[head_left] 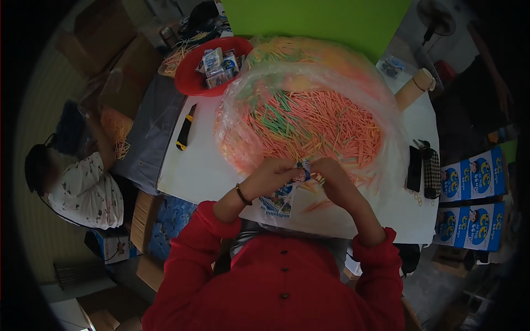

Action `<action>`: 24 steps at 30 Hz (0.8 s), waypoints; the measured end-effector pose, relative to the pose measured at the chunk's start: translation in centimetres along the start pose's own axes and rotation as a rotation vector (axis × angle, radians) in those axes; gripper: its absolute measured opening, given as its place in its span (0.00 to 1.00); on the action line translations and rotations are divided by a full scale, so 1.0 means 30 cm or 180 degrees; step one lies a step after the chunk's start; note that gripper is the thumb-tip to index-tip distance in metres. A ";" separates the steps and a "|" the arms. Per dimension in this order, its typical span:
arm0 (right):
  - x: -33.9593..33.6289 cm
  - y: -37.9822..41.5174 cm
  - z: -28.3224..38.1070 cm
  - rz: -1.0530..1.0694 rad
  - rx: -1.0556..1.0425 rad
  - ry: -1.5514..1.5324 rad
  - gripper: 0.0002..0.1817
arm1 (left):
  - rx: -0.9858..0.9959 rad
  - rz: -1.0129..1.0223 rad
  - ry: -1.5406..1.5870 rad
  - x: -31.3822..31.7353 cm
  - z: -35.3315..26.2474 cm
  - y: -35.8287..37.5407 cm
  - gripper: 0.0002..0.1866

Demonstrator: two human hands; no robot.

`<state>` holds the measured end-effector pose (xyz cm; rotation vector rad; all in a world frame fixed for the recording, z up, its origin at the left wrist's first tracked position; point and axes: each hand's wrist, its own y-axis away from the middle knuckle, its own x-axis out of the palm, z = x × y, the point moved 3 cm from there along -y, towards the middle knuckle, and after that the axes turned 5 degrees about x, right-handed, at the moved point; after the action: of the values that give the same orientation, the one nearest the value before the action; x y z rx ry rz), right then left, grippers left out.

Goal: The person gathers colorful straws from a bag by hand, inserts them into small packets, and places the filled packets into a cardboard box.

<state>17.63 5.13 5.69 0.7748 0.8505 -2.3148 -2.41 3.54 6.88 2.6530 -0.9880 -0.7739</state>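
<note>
My left hand (274, 177) is closed, its fingertips pinching a small blue-and-white printed packet (301, 170). My right hand (331, 180) is closed too, with its fingertips at the packet's right edge. A few short coloured sticks (319, 179) poke out under the right fingers. Below my left hand, more printed packets (279, 201) lie on the white tabletop (201, 171). Just beyond both hands is a big clear plastic bag (395, 124), open at the top and full of thin sticks (331, 118), mostly pink-orange with some green.
A red bowl (185, 69) of filled packets stands at the back left, near a yellow-black utility knife (186, 128). On the right are a cardboard tube (414, 90), a phone (413, 168) and a patterned pouch (432, 174). Blue printed boxes (472, 201) are stacked beyond. Another person (88, 187) sits at left.
</note>
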 end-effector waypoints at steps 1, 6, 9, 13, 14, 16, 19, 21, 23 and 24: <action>0.003 0.017 -0.031 -0.0026 0.0012 0.0018 0.14 | 0.0006 -0.0474 0.0866 0.014 0.046 -0.002 0.12; 0.046 0.182 -0.267 -0.1167 0.2108 -0.1974 0.06 | 0.0249 -0.1246 0.3188 0.104 0.119 -0.014 0.10; 0.068 0.203 -0.285 -0.1326 0.1907 -0.1612 0.06 | 0.0538 -0.1402 0.3656 0.128 0.123 -0.024 0.10; 0.039 0.212 -0.283 -0.1125 0.1868 -0.1248 0.07 | 0.0128 -0.1168 0.4312 0.161 0.128 -0.041 0.10; 0.034 0.217 -0.280 -0.1096 0.1992 -0.1352 0.06 | 0.0212 -0.1146 0.4210 0.165 0.125 -0.039 0.09; 0.023 0.202 -0.258 -0.1053 0.2094 -0.1472 0.06 | 0.0433 -0.1309 0.3990 0.179 0.140 -0.040 0.08; -0.014 0.169 -0.179 -0.1849 0.1980 -0.1987 0.06 | 0.0639 -0.1619 0.3818 0.188 0.155 -0.037 0.07; -0.024 0.123 -0.086 -0.2335 0.1773 -0.3744 0.08 | 0.0630 -0.1724 0.3876 0.197 0.167 -0.032 0.07; -0.028 0.076 0.001 -0.2183 0.1598 -0.3916 0.08 | 0.0528 -0.1777 0.3687 0.212 0.174 -0.030 0.07; -0.022 0.057 0.036 -0.2024 0.1416 -0.4079 0.09 | 0.0525 -0.1752 0.3687 0.217 0.168 -0.029 0.07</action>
<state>18.85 3.46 6.15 -0.9769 -0.0574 -2.8198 -0.50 -0.13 -0.30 2.7742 -0.0032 0.8007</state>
